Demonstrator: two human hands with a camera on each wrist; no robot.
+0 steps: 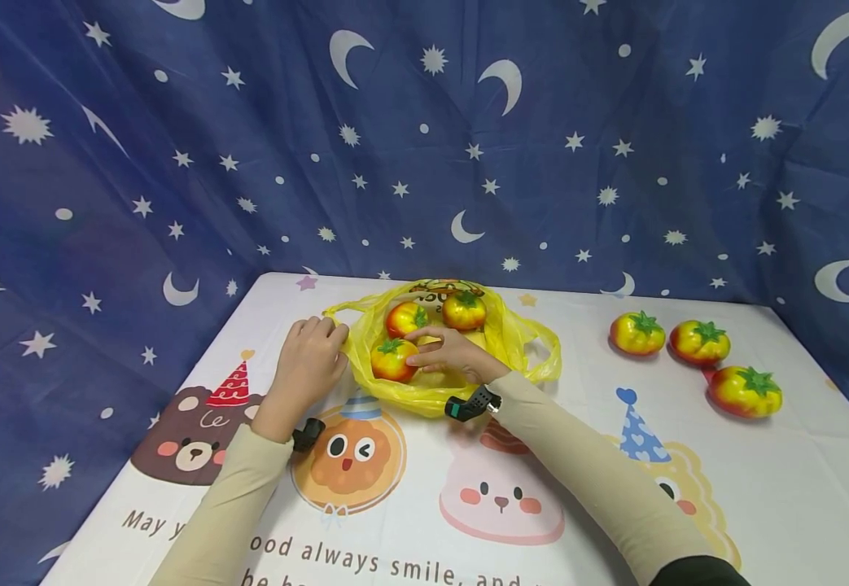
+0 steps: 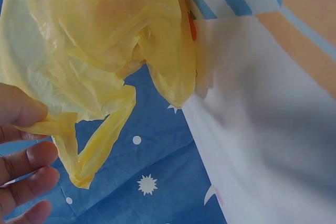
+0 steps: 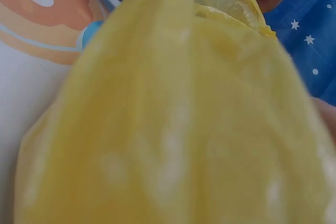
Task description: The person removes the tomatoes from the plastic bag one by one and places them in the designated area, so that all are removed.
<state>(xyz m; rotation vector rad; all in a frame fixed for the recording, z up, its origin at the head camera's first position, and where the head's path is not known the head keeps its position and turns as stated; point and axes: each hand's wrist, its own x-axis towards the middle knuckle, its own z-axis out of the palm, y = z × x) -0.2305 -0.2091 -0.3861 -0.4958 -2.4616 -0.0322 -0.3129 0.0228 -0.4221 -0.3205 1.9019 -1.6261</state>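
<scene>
left hand (image 1: 310, 364) pinches the handle loop (image 2: 109, 137) of a yellow plastic bag (image 1: 424, 400) between thumb and finger, while the right hand (image 1: 457, 355) reaches inside it, fingers fairly straight and parted, tips at the side of the nearest fruit (image 1: 391, 361). from where i stand, beige sleeves (image 1: 219, 505) come in closest, near brown lettering (image 1: 336, 553) on the white tablecloth (image 1: 798, 488); beyond that, printed cartoon faces (image 1: 348, 462) lie just before the bag. inside, that nearest fruit, red and yellow with a green leafy cap, sits toward the left; behind it are a second fruit (image 1: 400, 320) and, to its right, a third fruit (image 1: 464, 314). well apart on the right lie three more fruits (image 1: 695, 347). farthest off hangs a blue cloth (image 1: 424, 203) with white moons and stars.
</scene>
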